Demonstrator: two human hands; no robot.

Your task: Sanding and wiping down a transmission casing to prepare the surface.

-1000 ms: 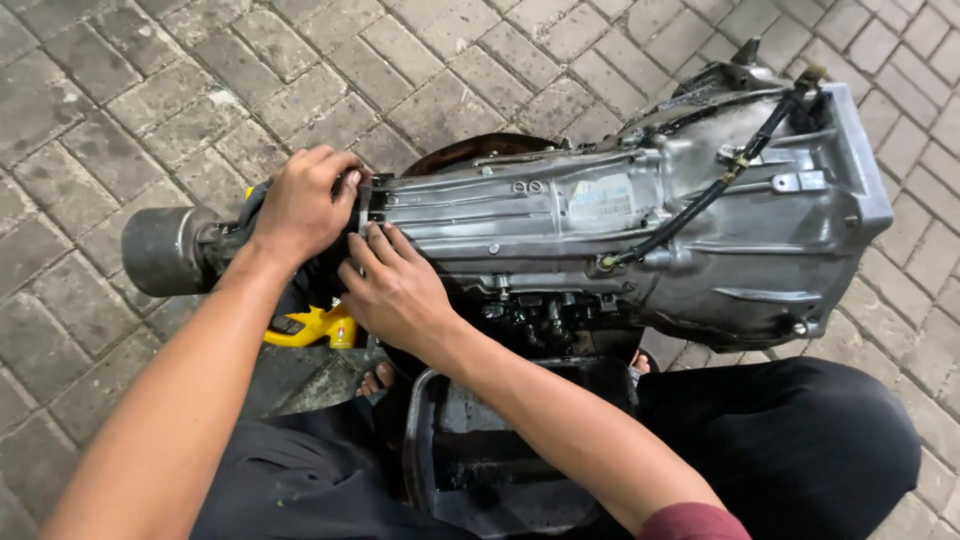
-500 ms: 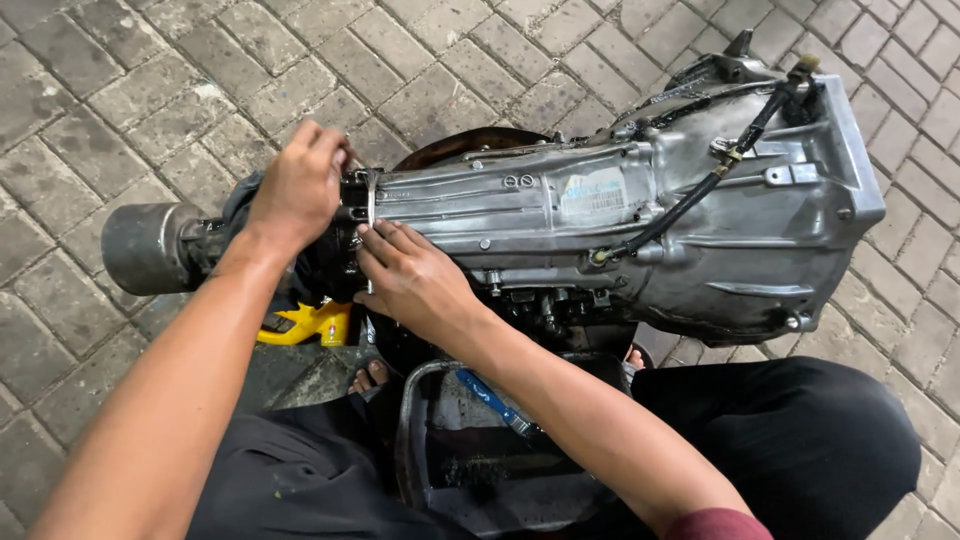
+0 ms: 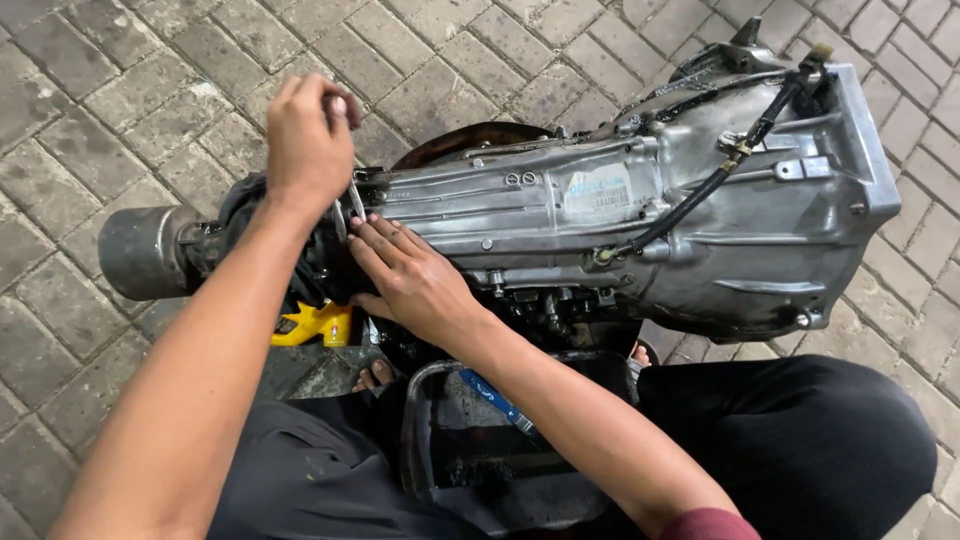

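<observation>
Nearest, a dark oily pan [image 3: 470, 450] sits between the person's legs in black trousers [image 3: 800, 450], with a blue-handled tool [image 3: 495, 400] lying in it. One bare foot [image 3: 375, 377] shows just beside the pan's left rim, and a yellow tool [image 3: 315, 325] lies on the ground next to it, under the gearbox.

Above that, the silver vehicle transmission [image 3: 600, 220] lies on its side across the view, resting over a rusty round part [image 3: 470, 140] whose rim peeks out behind it. Its wide bell housing [image 3: 800, 200] points to the right, and a black cable [image 3: 700, 190] runs along the casing. Its narrow tail ends at the left in a dull grey cylinder [image 3: 140, 255].

The right hand [image 3: 410, 275] lies open, fingers spread flat against the casing near the joint between the main body and the tail section. The left hand [image 3: 305, 145] is raised just above that same joint, fingers pinched together on a thin metal piece [image 3: 352, 195] that runs down to the housing; what exactly the piece is cannot be told. The two hands are near each other, not touching.

Farthest, grey paving bricks [image 3: 150, 90] cover the ground all around.
</observation>
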